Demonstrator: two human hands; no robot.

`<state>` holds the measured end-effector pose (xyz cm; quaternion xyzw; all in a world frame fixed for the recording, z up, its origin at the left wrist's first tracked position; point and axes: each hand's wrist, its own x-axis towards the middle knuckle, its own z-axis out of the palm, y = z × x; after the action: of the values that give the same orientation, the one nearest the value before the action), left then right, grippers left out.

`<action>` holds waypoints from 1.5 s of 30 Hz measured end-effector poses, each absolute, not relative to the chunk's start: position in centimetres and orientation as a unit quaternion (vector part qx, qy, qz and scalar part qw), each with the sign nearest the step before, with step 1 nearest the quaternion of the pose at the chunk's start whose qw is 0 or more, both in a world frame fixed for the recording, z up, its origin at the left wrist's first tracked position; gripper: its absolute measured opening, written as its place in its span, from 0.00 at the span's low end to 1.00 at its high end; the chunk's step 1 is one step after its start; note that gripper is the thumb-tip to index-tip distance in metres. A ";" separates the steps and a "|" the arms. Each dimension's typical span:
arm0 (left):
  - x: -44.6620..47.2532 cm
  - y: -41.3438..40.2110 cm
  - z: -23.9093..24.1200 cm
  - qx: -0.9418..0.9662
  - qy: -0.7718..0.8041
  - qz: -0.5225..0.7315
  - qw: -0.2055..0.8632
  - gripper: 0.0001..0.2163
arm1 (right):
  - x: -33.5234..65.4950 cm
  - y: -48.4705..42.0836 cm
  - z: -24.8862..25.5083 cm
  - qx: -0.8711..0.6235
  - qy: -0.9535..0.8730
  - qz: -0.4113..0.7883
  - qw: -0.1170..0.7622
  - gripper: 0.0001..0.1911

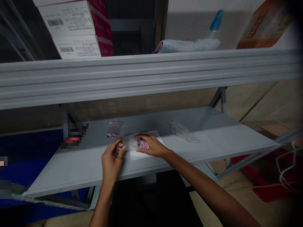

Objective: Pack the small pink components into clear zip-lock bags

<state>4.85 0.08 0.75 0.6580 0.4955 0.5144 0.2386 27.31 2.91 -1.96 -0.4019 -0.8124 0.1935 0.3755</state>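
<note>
On the grey shelf, my right hand (152,146) curls its thumb and fingers around a bunch of pink beads (143,144) that looks to be inside a clear plastic bag (131,143). At the other end of this bag is my left hand (112,157), with thumb and fingertips closed on its edge; fine detail there is blurred. A whitish sheet or flat bag (139,155) lies beneath the hands. Just beyond my left hand rests a small clear packet (115,128) with dark and pink pieces at its near end.
Another crumpled clear bag (183,130) lies to the right on the grey shelf (213,135). A raised ledge (142,74) crosses in front, bearing white and magenta boxes (75,31), a folded cloth (187,46), a blue-topped bottle (215,25) and an orange package (262,26).
</note>
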 end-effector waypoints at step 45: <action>5.7 0.1 -0.9 0.659 0.436 0.481 0.380 0.24 | 27.1 2.4 -1.9 -0.401 -0.803 0.164 0.408 0.34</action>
<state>5.74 0.11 -0.95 0.6591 0.4359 0.4812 0.3796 27.09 2.39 -1.86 -0.4014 -0.8034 0.1639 0.4082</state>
